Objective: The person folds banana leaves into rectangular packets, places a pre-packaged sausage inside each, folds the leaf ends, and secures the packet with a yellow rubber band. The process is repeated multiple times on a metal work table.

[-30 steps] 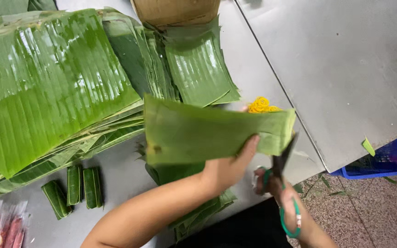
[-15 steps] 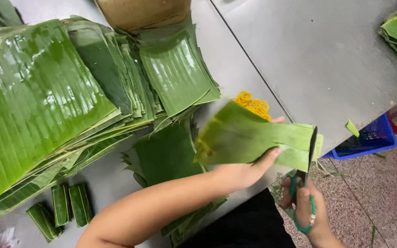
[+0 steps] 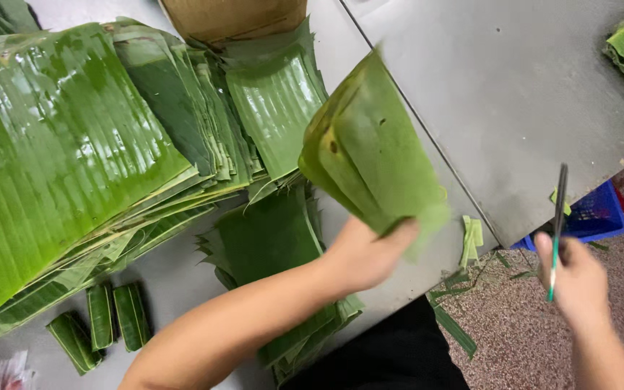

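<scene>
Left hand (image 3: pixel 366 253) is closed in a pinch on a small sheaf of cut banana leaf pieces (image 3: pixel 373 155), gripping the lower end, thumb over the near corner. The sheaf is held in the air above the hand, tilted up and away toward the far left. It looks like several layers stacked together, matte green on the facing side, with yellow-brown spotting along the left edge and a slightly blurred lower right corner.

Right hand (image 3: pixel 578 278) is well off to the right of the left hand, past the table (image 3: pixel 514 94) edge and over the speckled floor. Fingers are wrapped around green-handled scissors (image 3: pixel 557 227), blades together and pointing up.

Just below and left of the left hand: a flat stack of trimmed leaf squares (image 3: pixel 272 242) on the table. Farther left: a big pile of glossy long leaves (image 3: pixel 59 159). Near the left forearm: three small rolled leaf bundles (image 3: pixel 102 321). Between the hands at the table edge: leaf offcuts (image 3: pixel 471 235). Behind the right hand: a blue crate (image 3: pixel 594 217).
</scene>
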